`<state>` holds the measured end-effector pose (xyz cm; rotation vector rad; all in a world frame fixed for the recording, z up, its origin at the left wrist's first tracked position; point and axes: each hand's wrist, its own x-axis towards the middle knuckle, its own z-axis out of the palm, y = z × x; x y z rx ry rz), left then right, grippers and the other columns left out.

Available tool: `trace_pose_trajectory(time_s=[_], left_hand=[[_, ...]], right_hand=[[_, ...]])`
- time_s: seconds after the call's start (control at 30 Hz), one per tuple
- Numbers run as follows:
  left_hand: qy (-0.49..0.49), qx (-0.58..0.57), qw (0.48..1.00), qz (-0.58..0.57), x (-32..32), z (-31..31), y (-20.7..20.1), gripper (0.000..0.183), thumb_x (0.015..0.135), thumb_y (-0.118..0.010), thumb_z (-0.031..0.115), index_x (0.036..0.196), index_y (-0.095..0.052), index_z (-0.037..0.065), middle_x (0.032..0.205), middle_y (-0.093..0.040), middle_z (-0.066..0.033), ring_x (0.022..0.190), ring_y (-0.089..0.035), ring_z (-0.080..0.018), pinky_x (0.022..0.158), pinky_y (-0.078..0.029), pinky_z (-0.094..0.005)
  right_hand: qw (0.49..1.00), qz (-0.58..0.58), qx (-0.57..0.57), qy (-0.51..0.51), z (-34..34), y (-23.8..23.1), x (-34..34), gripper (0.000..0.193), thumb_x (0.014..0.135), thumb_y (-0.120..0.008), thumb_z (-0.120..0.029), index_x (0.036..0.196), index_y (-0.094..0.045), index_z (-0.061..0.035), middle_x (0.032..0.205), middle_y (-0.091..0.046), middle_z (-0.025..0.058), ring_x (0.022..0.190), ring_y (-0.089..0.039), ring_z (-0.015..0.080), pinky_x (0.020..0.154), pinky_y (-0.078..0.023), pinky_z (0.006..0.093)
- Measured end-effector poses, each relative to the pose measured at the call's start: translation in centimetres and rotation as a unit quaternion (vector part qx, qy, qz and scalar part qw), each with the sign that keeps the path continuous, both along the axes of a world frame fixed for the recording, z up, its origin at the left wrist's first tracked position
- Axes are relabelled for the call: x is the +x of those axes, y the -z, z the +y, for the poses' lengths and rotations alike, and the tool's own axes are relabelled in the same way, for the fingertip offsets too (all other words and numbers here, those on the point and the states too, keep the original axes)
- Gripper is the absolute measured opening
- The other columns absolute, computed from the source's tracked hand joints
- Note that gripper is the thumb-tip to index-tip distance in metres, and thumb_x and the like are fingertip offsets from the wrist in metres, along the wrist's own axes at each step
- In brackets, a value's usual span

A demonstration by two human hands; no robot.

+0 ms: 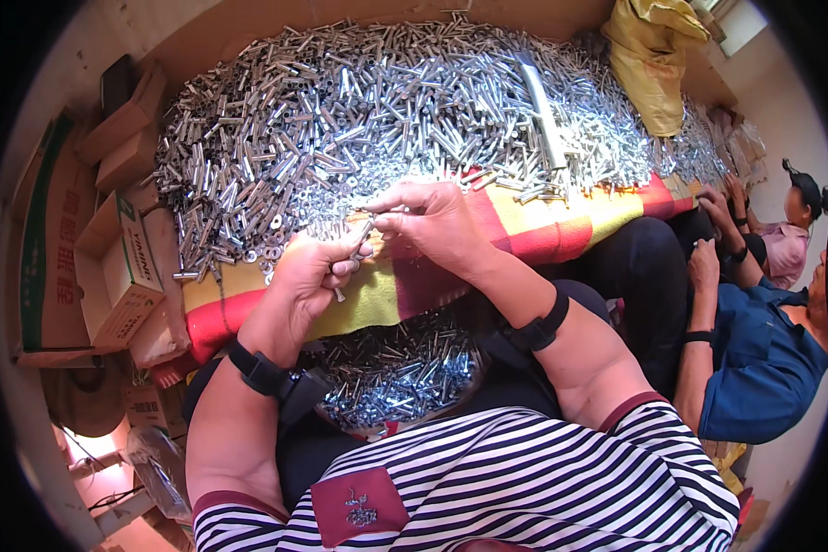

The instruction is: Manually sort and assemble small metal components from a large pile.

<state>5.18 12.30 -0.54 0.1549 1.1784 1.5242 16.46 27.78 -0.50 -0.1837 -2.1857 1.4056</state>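
My left hand point(318, 266) is closed around a few slim metal bolts, and the end of one bolt point(340, 295) pokes out below the fingers. Close beside it, my right hand point(432, 224) pinches a small metal piece point(371, 224) between thumb and fingertips, touching the left fingertips. Its exact kind is too small to tell. Both hands are over the near edge of a big heap of silvery metal sleeves and bolts point(340, 120). Loose washers point(276, 222) lie at the heap's near side. Below my hands, a round container of bolts point(405, 377) sits between my legs.
A checked red and yellow cloth point(543, 232) runs along the near edge. A long metal strip point(543, 115) lies on the heap, with a yellow sack point(655, 60) at far right. An open cardboard box point(120, 276) stands at left. A person in blue point(754, 359) sits close on my right.
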Motion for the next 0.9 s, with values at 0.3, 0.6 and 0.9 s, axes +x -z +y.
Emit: trace_pose_trajectory(time_s=[0.3,0.6,0.9], left_hand=[[-0.025,0.002,0.987,0.158,-0.4,0.2,-0.7,0.007,0.083,-0.060,0.000,0.089,-0.062,-0.002,0.073,-0.064,-0.0091,0.045,-0.045,-0.0052,0.038,-0.031,-0.0187],[-0.022,0.006,0.998,0.053,-1.7,-1.2,-1.5,0.008,0.079,-0.058,-0.002,0.086,-0.057,0.002,0.066,-0.059,-0.0046,0.042,-0.039,-0.0027,0.036,-0.023,-0.0170],[-0.081,0.005,0.938,0.336,-0.1,-0.1,-0.8,0.006,0.077,-0.068,0.001,0.080,-0.063,-0.001,0.067,-0.063,-0.0032,0.059,-0.058,-0.0080,0.052,-0.046,-0.0215]], right_hand=[[0.959,-0.163,-0.231,-0.003,-0.5,-1.0,-0.3,0.008,0.081,-0.068,-0.008,0.086,-0.069,-0.0016,0.062,-0.062,0.0005,0.056,-0.055,0.0038,0.050,-0.045,0.0209],[0.990,-0.009,-0.130,-0.058,-1.1,-0.8,-1.8,0.009,0.078,-0.069,-0.003,0.086,-0.069,0.0012,0.072,-0.064,0.0036,0.061,-0.058,0.0063,0.056,-0.047,0.0211],[0.993,-0.100,-0.068,0.007,-1.0,0.0,-2.6,0.028,0.088,-0.064,-0.025,0.074,-0.064,-0.0011,0.066,-0.060,-0.0002,0.060,-0.053,0.0066,0.056,-0.045,0.0248]])
